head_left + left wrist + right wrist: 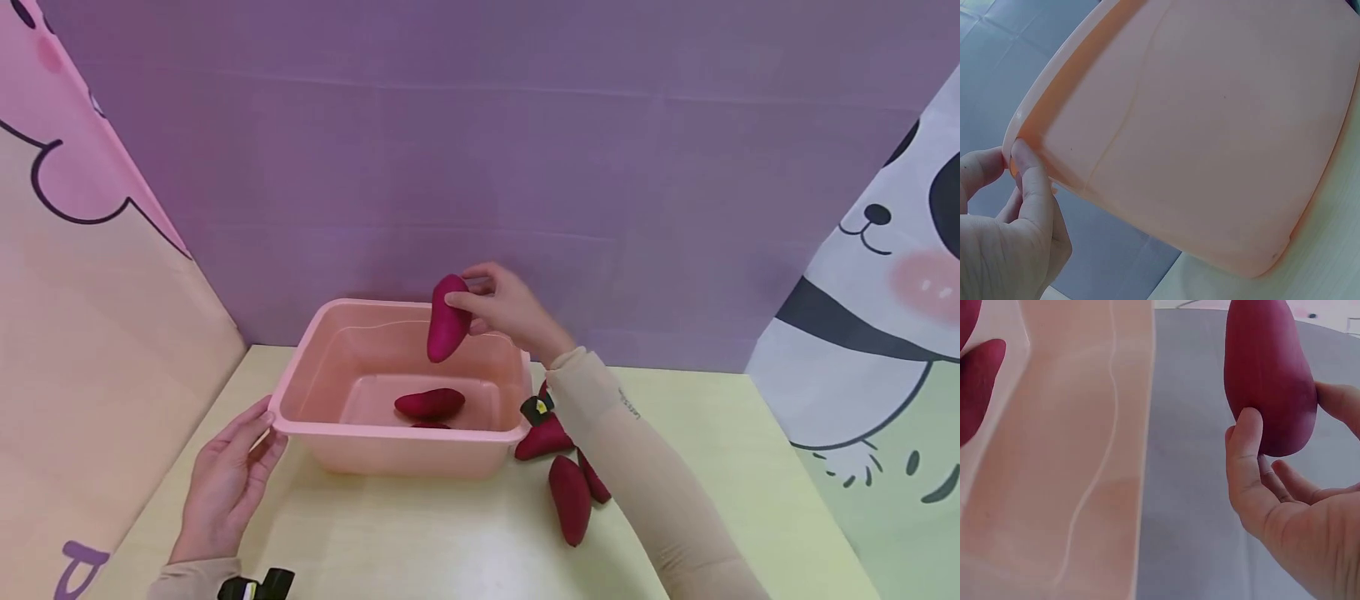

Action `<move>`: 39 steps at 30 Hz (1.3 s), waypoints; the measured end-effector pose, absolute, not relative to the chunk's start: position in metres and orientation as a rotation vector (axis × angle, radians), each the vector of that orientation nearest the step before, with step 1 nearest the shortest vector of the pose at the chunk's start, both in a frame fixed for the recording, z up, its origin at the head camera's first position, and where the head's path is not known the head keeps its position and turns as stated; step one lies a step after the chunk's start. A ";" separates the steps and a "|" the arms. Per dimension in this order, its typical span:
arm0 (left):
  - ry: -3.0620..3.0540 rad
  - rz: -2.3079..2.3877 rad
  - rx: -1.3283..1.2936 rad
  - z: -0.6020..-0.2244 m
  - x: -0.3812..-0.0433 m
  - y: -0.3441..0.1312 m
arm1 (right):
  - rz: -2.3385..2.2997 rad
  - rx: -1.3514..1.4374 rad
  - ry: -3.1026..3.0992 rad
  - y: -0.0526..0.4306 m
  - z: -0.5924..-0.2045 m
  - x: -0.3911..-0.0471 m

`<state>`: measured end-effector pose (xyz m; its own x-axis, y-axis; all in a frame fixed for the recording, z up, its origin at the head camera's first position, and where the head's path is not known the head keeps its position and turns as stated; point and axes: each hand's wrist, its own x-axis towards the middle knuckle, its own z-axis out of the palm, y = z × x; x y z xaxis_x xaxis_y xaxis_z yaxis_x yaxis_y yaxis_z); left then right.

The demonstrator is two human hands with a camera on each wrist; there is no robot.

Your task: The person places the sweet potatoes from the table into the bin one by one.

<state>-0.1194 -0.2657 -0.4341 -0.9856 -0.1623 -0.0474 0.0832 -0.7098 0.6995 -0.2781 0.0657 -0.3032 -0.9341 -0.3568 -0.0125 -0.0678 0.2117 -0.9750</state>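
Observation:
My right hand (513,310) holds a purple-red sweet potato (447,333) between thumb and fingers, above the far right part of a pink plastic basin (405,432). In the right wrist view, fingertips press both sides of the lower end of that sweet potato (1269,375). At the basin's near left corner, my left hand (228,483) pinches the rim, thumb on one side and fingers on the other, as the left wrist view shows. Inside the basin lies a darker sweet potato (431,404), with part of another (431,426) peeking over the near wall.
Several more sweet potatoes lie on the pale table (360,533) right of the basin, one (571,500) nearest me and another (545,439) close to the basin wall. My right sleeve (645,467) partly covers them. A purple backdrop (450,167) stands behind, with printed panels at both sides.

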 end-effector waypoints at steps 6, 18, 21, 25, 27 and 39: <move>-1.136 -2.775 0.137 -0.434 -0.117 -0.261 | -1.666 -0.416 2.323 0.039 -0.318 -0.292; -1.172 -2.774 0.170 -0.433 -0.117 -0.260 | -1.272 -0.565 2.387 0.025 -0.363 -0.298; -1.177 -2.773 0.176 -0.432 -0.116 -0.260 | -1.146 -0.617 2.391 0.022 -0.368 -0.295; -1.172 -2.773 0.186 -0.431 -0.117 -0.261 | -0.968 -0.689 2.408 0.017 -0.372 -0.295; -1.173 -2.773 0.190 -0.431 -0.117 -0.262 | -0.838 -0.733 2.416 0.016 -0.375 -0.297; -1.189 -2.765 0.209 -0.431 -0.115 -0.267 | -0.463 -0.867 2.434 0.014 -0.379 -0.295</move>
<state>-0.1150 -0.2669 -0.4307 -0.9827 -0.1684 -0.0771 0.0599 -0.6826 0.7284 -0.2953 0.0140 -0.3786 -0.6656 -0.6595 -0.3493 -0.4854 0.7381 -0.4686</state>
